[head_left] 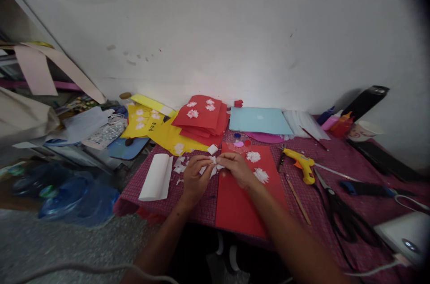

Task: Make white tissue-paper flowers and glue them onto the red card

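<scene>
A small crumpled white paper piece (pixel 212 159), judged unfinished, is pinched between fingertips of the left hand (pixel 195 178) and right hand (pixel 237 169), just beside a flat red paper sheet (pixel 239 208) already carrying two ruffled white paper flowers (pixel 253 157); behind, a red paper stack (pixel 203 116) bears pink-tinged white flowers (pixel 192 114)

Looks dim and greyish overall. Glows brightest on the wall (pixel 258 75) just above the pale blue folder (pixel 255 122), softly lit from a source hard to place. Throws a blurred shadow beside the black cylinder (pixel 366 101). Sinks to near black beneath the counter (pixel 201 212) and around the curved top right corner. Stretches and tilts toward both sides, smearing the blue plastic bottles (pixel 72 199). Renders the white paper (pixel 214 159) between the hands (pixel 198 176) too soft for fine detail.
</scene>
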Tool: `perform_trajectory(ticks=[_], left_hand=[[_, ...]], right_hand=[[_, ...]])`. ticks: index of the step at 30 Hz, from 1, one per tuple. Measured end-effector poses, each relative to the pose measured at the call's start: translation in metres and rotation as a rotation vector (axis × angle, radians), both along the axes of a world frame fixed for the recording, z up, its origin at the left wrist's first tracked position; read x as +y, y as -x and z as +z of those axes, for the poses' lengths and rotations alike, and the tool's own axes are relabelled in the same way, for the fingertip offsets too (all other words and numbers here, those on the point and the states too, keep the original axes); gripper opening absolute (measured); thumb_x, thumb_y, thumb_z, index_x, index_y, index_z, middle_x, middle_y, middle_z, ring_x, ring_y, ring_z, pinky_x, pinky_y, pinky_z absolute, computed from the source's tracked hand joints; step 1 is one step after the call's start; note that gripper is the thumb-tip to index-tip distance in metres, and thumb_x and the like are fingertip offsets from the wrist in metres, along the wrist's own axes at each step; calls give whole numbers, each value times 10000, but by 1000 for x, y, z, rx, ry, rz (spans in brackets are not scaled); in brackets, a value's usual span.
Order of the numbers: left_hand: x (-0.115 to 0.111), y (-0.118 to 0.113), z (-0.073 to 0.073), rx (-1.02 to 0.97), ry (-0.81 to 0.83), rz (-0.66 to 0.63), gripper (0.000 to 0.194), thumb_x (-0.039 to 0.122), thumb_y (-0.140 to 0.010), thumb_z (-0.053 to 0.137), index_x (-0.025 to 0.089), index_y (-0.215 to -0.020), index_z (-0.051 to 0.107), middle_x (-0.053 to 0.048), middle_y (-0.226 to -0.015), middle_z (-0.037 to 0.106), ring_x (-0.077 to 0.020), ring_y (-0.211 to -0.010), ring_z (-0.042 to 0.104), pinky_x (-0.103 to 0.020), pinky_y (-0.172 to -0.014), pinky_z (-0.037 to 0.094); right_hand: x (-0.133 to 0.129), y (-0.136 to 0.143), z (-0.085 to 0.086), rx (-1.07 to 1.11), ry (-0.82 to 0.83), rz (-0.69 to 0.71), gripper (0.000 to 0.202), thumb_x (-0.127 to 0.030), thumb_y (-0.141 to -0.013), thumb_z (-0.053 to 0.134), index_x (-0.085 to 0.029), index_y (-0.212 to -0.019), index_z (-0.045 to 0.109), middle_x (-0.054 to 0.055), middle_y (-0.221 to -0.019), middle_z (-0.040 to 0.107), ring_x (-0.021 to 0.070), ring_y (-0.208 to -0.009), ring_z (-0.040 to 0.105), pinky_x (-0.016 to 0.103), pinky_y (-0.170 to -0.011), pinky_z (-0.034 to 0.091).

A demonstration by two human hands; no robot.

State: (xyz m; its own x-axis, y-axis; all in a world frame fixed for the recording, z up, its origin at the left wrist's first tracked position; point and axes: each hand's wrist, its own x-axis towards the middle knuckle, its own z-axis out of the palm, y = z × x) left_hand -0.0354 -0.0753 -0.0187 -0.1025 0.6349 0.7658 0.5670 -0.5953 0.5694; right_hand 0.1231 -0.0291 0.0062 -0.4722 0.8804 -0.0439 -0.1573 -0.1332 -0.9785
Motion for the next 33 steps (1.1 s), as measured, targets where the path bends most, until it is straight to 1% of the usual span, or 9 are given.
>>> perform_trajectory(ticks=[3, 9, 14, 17, 21, 25, 29, 33], left_hand=[[-1, 0, -1, -23, 20, 1, 55, 182, -865, 685, 214, -910, 694, -39, -946, 695, -171, -912, 661, -345, -820, 541], [-5, -1, -3, -66, 83, -2, 32, 232, -872, 685, 220, -898, 700, -43, -958, 698, -172, -920, 661, -351, -834, 540], [-7, -1, -1, -141, 119, -21, 86, 249, -920, 610, 215, -906, 688, -51, -965, 700, -174, -935, 655, -363, -858, 532], [-7, 0, -1, -194, 175, -25, 126, 258, -934, 580, 207, -905, 692, -58, -979, 700, -179, -942, 653, -361, -863, 526], [-5, 2, -3, -262, 244, -18, 140, 282, -926, 589, 202, -887, 697, -57, -969, 703, -187, -932, 656, -360, -860, 525], [-3, 3, -7, -286, 264, -32, 127, 297, -911, 611, 205, -884, 694, -52, -947, 705, -188, -915, 656, -359, -853, 531], [-3, 3, -8, -275, 236, -18, 115, 299, -894, 636, 201, -879, 693, -50, -943, 700, -185, -909, 656, -354, -856, 529], [-3, 3, -7, -251, 194, -26, 77, 277, -879, 662, 208, -864, 693, -41, -943, 692, -178, -918, 652, -344, -849, 522]], right_hand=[[0, 0, -1, -9, 1, -14, 239, -390, -710, 749, -167, -687, 668, -9, -610, 623, 91, -466, 502, 237, -483, 374], [0, 1, -2, -13, -10, -10, 165, -324, -702, 709, -172, -665, 654, -12, -605, 627, 93, -466, 510, 237, -486, 382], [0, 1, 1, -31, -27, -26, 161, -327, -709, 687, -178, -663, 647, -25, -578, 599, 94, -463, 499, 235, -482, 374], [1, 1, 0, -37, -27, -22, 168, -334, -708, 687, -173, -678, 646, -23, -582, 598, 93, -464, 495, 233, -480, 366], [1, 1, -3, -35, -39, -8, 145, -311, -706, 686, -170, -698, 654, -27, -583, 592, 91, -467, 493, 229, -483, 355], [2, 0, -5, -37, -53, 14, 113, -283, -707, 680, -171, -712, 665, -27, -599, 599, 90, -476, 494, 231, -494, 358], [0, 0, -2, -46, -60, 18, 133, -309, -720, 685, -180, -699, 658, -27, -600, 600, 95, -480, 499, 234, -501, 371], [-3, 0, 0, -102, -113, 54, 230, -397, -756, 694, -181, -694, 645, -21, -606, 594, 102, -498, 497, 241, -519, 373]])
